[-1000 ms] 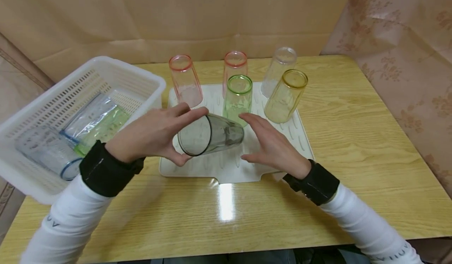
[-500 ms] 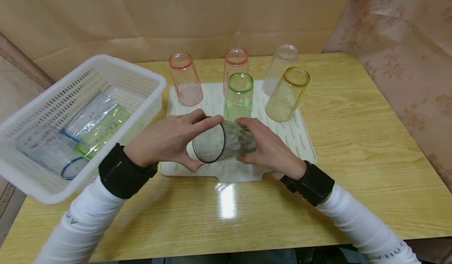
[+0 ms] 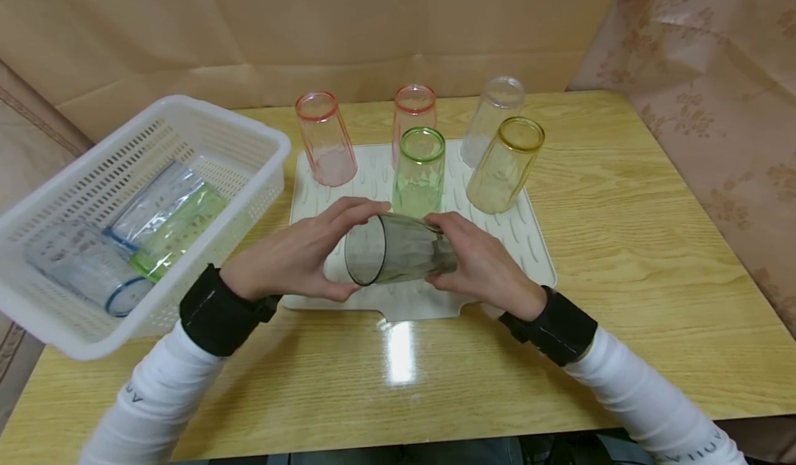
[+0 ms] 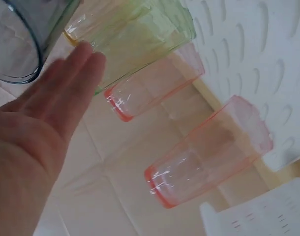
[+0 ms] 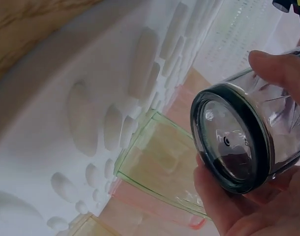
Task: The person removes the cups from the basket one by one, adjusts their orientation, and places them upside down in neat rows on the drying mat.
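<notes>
On your right sleeve point(image 3: 653, 399), near the bottom edge of the head view, you can read dark capitals point(image 3: 700, 448) that look like VIIUV, though folds leave the end letters uncertain. Your left sleeve point(image 3: 155, 389) carries shorter dark lettering point(image 3: 133, 391), turned partly out of sight, with only a V or A shape to make out. On your glass's point(image 5: 283, 115) base point(image 5: 226, 130), the right wrist view shows a small curled mark point(image 5: 226, 141), too blurred to read.

A gap lies between the left pink tumbler point(image 3: 327, 144) and the green tumbler point(image 3: 419, 175). The green tumbler obstructs the zone directly behind the grey tumbler point(image 3: 407, 252). The white basket point(image 3: 273, 182) limits leftward access; rightward, tabletop point(image 3: 634, 244) permits passage.
</notes>
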A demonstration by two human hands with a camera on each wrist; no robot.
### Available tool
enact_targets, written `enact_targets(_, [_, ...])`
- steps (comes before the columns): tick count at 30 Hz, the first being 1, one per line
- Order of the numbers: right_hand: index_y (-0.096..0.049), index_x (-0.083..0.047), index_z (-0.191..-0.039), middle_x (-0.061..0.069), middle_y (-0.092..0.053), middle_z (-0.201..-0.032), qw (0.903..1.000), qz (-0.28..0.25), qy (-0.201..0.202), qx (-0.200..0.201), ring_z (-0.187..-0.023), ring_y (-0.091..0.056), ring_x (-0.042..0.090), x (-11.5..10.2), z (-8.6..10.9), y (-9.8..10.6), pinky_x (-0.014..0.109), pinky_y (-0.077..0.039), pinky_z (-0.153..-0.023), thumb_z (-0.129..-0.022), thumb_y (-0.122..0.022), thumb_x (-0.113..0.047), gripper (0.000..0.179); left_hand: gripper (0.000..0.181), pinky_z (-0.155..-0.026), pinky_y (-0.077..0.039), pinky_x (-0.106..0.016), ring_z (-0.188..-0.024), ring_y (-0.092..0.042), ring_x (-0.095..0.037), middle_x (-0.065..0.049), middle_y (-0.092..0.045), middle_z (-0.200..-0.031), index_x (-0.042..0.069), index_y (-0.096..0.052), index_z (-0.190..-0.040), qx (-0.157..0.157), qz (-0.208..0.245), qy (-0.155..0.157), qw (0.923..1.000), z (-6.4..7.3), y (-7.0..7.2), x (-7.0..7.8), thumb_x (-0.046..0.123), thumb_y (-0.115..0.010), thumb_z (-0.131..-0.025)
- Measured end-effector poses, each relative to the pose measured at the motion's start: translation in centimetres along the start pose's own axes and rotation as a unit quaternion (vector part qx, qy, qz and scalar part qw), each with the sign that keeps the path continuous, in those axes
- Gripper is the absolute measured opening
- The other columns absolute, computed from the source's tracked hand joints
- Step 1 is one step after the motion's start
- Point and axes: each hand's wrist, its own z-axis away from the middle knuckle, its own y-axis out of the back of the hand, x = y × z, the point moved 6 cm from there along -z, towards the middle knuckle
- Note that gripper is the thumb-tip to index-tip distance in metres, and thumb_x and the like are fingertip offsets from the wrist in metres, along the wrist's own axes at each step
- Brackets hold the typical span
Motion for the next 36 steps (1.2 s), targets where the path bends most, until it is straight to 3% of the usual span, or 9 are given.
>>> enact_targets(2, [-0.042, -0.006, -0.128, 0.012, -0.054, -0.119, 0.9999, 0.013, -0.004, 0.000, -0.102, -0.053, 0.022, 0.0, 0.0, 0.1, 0.043, -0.051, -0.078, -0.062, -0.082, -0.024, 0.080, 0.101, -0.088, -0.048, -0.043, -0.119, -0.045, -0.023, -0.014, -0.028, -0.144, 0.016, -0.014, -0.144, 0.014, 0.023, -0.003, 0.9996, 0.1, -0.2, -0.2, 0.033, -0.076, -0.066])
enact_targets(4, [-0.042, -0.006, -0.128, 0.012, -0.055, -0.119, 0.9997, 0.022, -0.009, -0.003, -0.101, -0.054, 0.022, 0.1, 0.1, 0.1, 0.042, -0.052, -0.077, -0.061, -0.082, -0.026, 0.080, 0.105, -0.094, -0.043, -0.046, -0.129, -0.033, -0.025, -0.015, -0.019, -0.148, 0.015, -0.012, -0.145, 0.034, 0.035, -0.009, 0.9988, 0.2, -0.3, -0.2, 0.035, -0.077, -0.065])
enact_targets(6, [-0.043, -0.005, -0.128, 0.012, -0.055, -0.118, 0.9995, 0.029, -0.015, -0.005, -0.100, -0.054, 0.022, 0.2, 0.1, 0.0, 0.042, -0.052, -0.076, -0.061, -0.082, -0.027, 0.080, 0.109, -0.099, -0.038, -0.050, -0.135, -0.023, -0.028, -0.017, -0.013, -0.150, 0.013, -0.011, -0.145, 0.053, 0.044, -0.021, 0.9974, 0.2, -0.3, 0.0, 0.039, -0.079, -0.063])
enact_targets(9, [-0.044, -0.006, -0.127, 0.012, -0.056, -0.118, 0.9987, 0.042, -0.028, -0.006, -0.099, -0.055, 0.023, 0.3, 0.2, 0.0, 0.042, -0.053, -0.072, -0.060, -0.083, -0.028, 0.081, 0.110, -0.100, -0.036, -0.051, -0.136, -0.018, -0.028, -0.017, -0.010, -0.151, 0.013, -0.013, -0.144, 0.074, 0.046, -0.033, 0.9957, 0.0, -0.5, 0.2, 0.044, -0.080, -0.061])
enact_targets(17, [-0.046, -0.007, -0.126, 0.011, -0.058, -0.117, 0.9963, 0.067, -0.051, -0.015, -0.097, -0.057, 0.023, 0.4, 0.0, -0.1, 0.042, -0.054, -0.066, -0.059, -0.084, -0.031, 0.081, 0.105, -0.097, -0.040, -0.049, -0.134, -0.022, -0.026, -0.013, -0.014, -0.150, 0.019, -0.021, -0.143, 0.087, 0.047, -0.016, 0.9950, -0.7, -0.9, 0.5, 0.047, -0.079, -0.061])
enact_targets(25, [-0.047, -0.007, -0.125, 0.011, -0.059, -0.114, 0.9954, 0.074, -0.056, -0.020, -0.095, -0.058, 0.024, -0.2, -0.3, -0.3, 0.042, -0.054, -0.066, -0.057, -0.084, -0.031, 0.081, 0.096, -0.095, -0.040, -0.053, -0.133, -0.021, -0.030, -0.014, -0.017, -0.148, 0.018, -0.027, -0.141, 0.078, 0.072, 0.001, 0.9944, -0.6, -2.0, -0.5, 0.037, -0.081, -0.064])
enact_targets(36, [-0.048, -0.008, -0.126, 0.010, -0.059, -0.113, 0.9948, 0.079, -0.059, -0.025, -0.096, -0.057, 0.024, -0.6, -0.5, -0.4, 0.043, -0.054, -0.069, -0.057, -0.084, -0.030, 0.081, 0.069, -0.091, -0.045, -0.046, -0.122, -0.038, -0.023, -0.011, -0.040, -0.132, 0.016, -0.048, -0.127, 0.094, 0.102, 0.001, 0.9903, -0.1, -2.3, -1.1, 0.027, -0.080, -0.067])
